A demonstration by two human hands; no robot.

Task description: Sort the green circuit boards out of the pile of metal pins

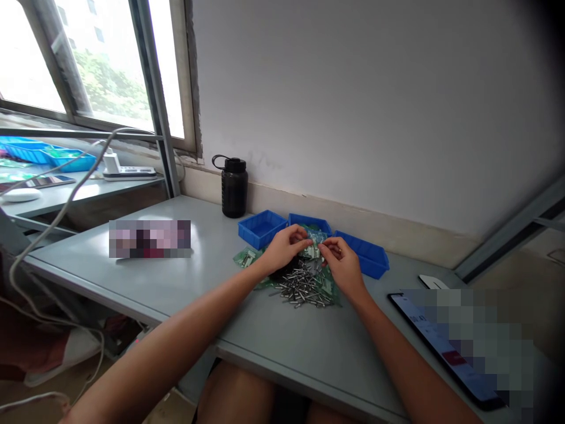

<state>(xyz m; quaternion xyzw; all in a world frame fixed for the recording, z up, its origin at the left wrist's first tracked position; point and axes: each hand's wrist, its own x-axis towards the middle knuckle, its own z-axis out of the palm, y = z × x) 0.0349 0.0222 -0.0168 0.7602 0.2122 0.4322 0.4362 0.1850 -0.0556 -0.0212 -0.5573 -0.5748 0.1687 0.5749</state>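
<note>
Both hands are over a pile of small metal pins (304, 285) on the grey table. My left hand (288, 244) is closed, thumb and fingers pinching the left side of a small clear greenish plastic bag (312, 250) with pale pieces in it. My right hand (342, 259) pinches the same bag from its right side. Another greenish bag (247, 257) lies left of the pile, and more green plastic shows under and beside the pins. Three blue bins stand behind: left (261, 229), middle (309, 222), partly hidden by the bag and my left hand, and right (364, 256).
A dark bottle (235, 188) stands by the wall. A phone (445, 347) lies at the right edge, near a white-topped object (432, 282). A blurred-out item (150, 239) rests on the left. Beyond it are a power strip (130, 172), a cable and a person's leg.
</note>
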